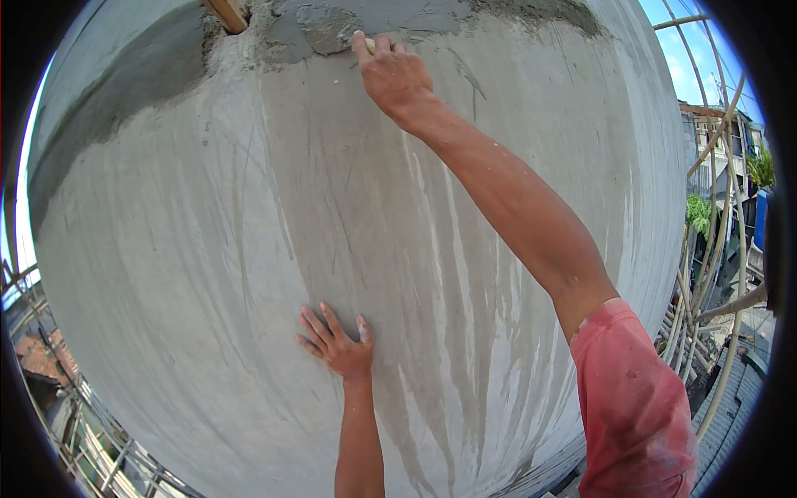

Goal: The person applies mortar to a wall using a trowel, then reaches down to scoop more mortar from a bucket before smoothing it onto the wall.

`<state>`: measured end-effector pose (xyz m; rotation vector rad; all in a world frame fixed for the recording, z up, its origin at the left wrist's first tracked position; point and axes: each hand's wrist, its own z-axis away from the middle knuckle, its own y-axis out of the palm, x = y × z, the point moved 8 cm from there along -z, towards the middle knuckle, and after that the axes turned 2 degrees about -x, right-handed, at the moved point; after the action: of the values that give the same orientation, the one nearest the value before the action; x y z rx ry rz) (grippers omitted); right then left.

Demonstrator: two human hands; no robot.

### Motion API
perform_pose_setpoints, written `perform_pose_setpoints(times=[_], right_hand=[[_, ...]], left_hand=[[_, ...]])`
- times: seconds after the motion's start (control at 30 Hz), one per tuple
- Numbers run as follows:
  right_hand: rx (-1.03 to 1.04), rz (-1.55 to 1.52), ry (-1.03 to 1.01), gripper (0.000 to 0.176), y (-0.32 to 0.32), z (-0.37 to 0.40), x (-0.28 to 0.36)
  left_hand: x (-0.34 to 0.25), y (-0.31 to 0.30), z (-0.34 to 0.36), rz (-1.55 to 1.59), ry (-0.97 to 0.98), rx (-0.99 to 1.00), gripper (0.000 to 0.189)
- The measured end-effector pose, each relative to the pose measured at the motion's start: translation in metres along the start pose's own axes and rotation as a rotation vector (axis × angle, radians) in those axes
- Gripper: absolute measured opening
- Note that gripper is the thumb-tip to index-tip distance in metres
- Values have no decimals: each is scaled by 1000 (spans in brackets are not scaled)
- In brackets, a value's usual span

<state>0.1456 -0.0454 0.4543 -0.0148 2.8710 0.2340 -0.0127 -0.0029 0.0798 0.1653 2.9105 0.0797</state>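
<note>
My right hand (396, 76) reaches up to the top of the grey plastered wall (349, 199), its fingers wrapped round the pale handle of a trowel (328, 31). The trowel's blade is smeared with grey mortar and lies against the wet band of fresh mortar (415, 18). Lower down, my left hand (339, 342) rests flat on the wall with fingers spread and holds nothing. Grey residue marks its fingertips. Pale drip streaks run down the wall between and below my hands.
A wooden piece (226, 15) juts out at the wall's top left, beside a darker mortar patch (137, 100). Bamboo scaffolding poles (721, 274) stand at the right, with more poles (104, 452) at lower left. Roofs (735, 415) lie below.
</note>
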Motion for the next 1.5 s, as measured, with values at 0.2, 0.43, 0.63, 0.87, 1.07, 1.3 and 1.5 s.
perform_pose_setpoints(times=[0.2, 0.43, 0.63, 0.87, 1.07, 1.3, 1.5], right_hand=[[77, 101, 247, 43, 3, 12, -114], [165, 181, 428, 40, -3, 54, -216], [143, -2, 362, 39, 12, 46, -187], [177, 98, 500, 38, 13, 68, -234], [136, -15, 535, 32, 7, 73, -239], [189, -214, 292, 38, 3, 63, -114], [217, -379, 100, 36, -18, 73, -52]], left_hand=[[-1, 0, 0, -12, 8, -10, 63], [-3, 0, 0, -42, 13, -16, 62], [-1, 0, 2, -52, 30, -25, 62], [-2, 1, 1, -73, 26, -17, 63], [-3, 1, 2, -74, 16, -11, 63], [-2, 3, 2, -87, 15, -2, 63], [-1, 2, 2, -76, 21, -16, 63]])
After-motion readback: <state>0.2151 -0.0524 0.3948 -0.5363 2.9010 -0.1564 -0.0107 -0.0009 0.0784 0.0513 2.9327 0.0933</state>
